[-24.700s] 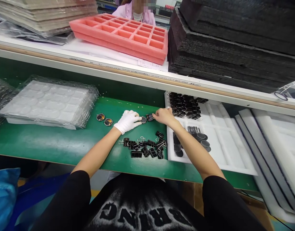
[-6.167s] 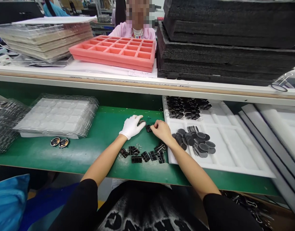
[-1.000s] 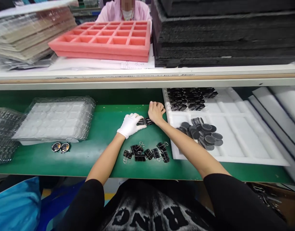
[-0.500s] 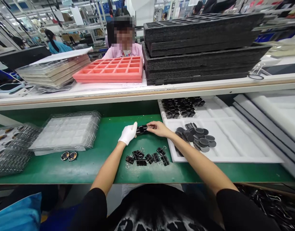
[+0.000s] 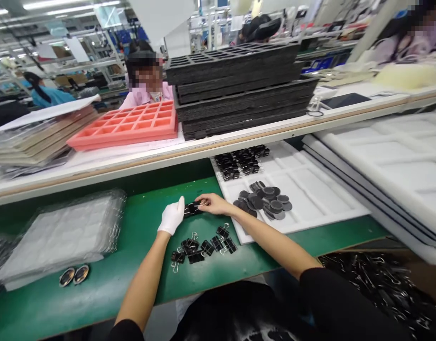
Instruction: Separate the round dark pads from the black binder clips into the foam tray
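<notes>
My left hand (image 5: 172,218), in a white glove, is closed on one end of a black piece with black binder clips (image 5: 193,208) and silver wire handles. My bare right hand (image 5: 211,204) pinches the other end, above the green tabletop. My fingers hide part of it, and I cannot make out what the clips grip. Nearer my body lie several loose binder clips (image 5: 206,246). To the right, a heap of dark grey discs (image 5: 269,200) rests on a white foam tray (image 5: 321,208), with rows of clipped pieces (image 5: 239,162) at its far left corner.
Clear plastic trays (image 5: 61,232) are stacked on the left, with two round ringed parts (image 5: 74,275) before them. A shelf (image 5: 132,166) crosses behind, bearing a red foam tray (image 5: 125,124) and black foam trays (image 5: 239,99). At lower right lies a heap of binder clips (image 5: 385,289).
My view has turned right and tilted, so the scene sits further left and slanted. Both hands keep their hold on the clipped piece.
</notes>
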### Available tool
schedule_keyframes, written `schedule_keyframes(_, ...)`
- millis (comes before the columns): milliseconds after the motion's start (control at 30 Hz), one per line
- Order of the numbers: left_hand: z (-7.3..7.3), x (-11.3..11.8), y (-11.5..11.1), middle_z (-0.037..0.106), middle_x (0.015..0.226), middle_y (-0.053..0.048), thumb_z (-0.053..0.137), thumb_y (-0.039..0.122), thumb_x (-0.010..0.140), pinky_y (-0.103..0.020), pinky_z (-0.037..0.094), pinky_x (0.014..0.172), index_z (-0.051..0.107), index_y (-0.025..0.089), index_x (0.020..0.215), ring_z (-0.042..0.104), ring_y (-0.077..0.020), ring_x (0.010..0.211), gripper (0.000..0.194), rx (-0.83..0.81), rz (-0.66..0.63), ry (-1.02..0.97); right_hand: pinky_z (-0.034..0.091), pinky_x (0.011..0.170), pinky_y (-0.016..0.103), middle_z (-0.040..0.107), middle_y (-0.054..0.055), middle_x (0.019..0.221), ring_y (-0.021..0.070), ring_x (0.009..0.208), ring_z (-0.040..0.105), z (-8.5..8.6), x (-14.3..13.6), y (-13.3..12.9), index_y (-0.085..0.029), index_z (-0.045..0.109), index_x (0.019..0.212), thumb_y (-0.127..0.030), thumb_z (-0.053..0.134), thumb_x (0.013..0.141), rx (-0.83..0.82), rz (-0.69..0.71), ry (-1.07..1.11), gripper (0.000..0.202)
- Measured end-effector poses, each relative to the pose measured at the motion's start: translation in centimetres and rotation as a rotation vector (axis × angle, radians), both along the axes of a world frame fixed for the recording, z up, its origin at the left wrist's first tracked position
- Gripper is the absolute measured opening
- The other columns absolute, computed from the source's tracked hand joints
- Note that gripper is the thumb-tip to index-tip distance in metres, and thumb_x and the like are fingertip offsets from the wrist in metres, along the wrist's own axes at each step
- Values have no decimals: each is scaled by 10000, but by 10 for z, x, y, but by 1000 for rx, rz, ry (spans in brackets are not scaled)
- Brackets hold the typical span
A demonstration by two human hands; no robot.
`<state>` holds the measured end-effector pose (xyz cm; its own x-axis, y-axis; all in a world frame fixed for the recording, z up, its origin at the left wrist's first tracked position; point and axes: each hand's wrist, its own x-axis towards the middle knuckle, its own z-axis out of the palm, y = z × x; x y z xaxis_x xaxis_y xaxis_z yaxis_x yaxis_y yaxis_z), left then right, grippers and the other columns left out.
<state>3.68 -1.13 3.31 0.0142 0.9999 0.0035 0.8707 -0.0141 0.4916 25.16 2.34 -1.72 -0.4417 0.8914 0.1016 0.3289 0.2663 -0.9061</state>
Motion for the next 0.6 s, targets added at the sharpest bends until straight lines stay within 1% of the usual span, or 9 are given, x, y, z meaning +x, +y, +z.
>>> schedule_keyframes(67,-6,-4,2,632,565,-99,286,553,1063,-316,422,684,581,224,600,657,-251,655,639,5,-28,-2,534,777,280,759,16,878,177,808,708,9,-2,-5,-193,773,1149,-277,820,823,28,27,-55,340)
schedule_keyframes(133,-13,-9,2,657,602,-88,279,590,1057,-313,434,673,667,207,726,648,-237,637,638,9,-87,-104,522,796,295,758,37,923,198,854,709,22,3,-12,-199,782,1116,-283,815,845,102,23,-139,286)
schedule_keyframes(233,-21,-15,1,695,703,-74,196,674,1043,-323,473,669,722,153,1018,588,-194,567,740,73,-122,-403,510,905,367,750,77,1061,242,978,700,47,41,-18,-222,781,1124,-273,763,902,318,-30,-233,228)
schedule_keyframes(333,-22,-16,1,687,721,-60,259,764,999,-331,481,635,719,123,1082,533,-171,529,794,117,-50,-570,477,1036,452,717,93,1153,267,1114,655,67,124,-6,-243,760,1185,-269,698,948,460,-137,-216,246)
schedule_keyframes(400,-20,-13,2,684,712,-53,351,775,977,-334,476,613,734,130,1047,529,-167,526,753,112,-30,-584,443,1102,516,650,120,1238,294,1230,584,70,194,15,-247,754,1208,-300,676,954,476,-327,-217,271)
schedule_keyframes(467,-19,-11,3,683,701,-49,409,761,969,-335,478,606,746,145,1002,551,-172,540,704,113,-30,-567,404,1125,599,604,146,1293,344,1302,502,65,260,42,-237,759,1200,-345,677,943,419,-548,-276,291)
schedule_keyframes(500,-19,-10,4,683,696,-48,423,756,968,-335,478,600,748,151,982,562,-175,547,687,115,-27,-558,405,1109,618,611,158,1259,356,1287,493,59,287,57,-220,751,1221,-348,656,950,365,-650,-306,315)
schedule_keyframes(533,-19,-9,4,683,692,-47,431,754,967,-334,478,592,750,155,969,570,-177,550,678,115,-23,-552,399,1106,623,619,171,1239,365,1280,484,52,310,71,-196,742,1238,-341,653,942,318,-740,-336,342)
schedule_keyframes(600,-20,-9,5,680,685,-43,445,754,964,-331,476,576,753,158,969,569,-175,544,671,116,-9,-551,420,1084,600,623,181,1259,366,1264,490,38,340,96,-191,741,1244,-335,660,923,273,-860,-374,361)
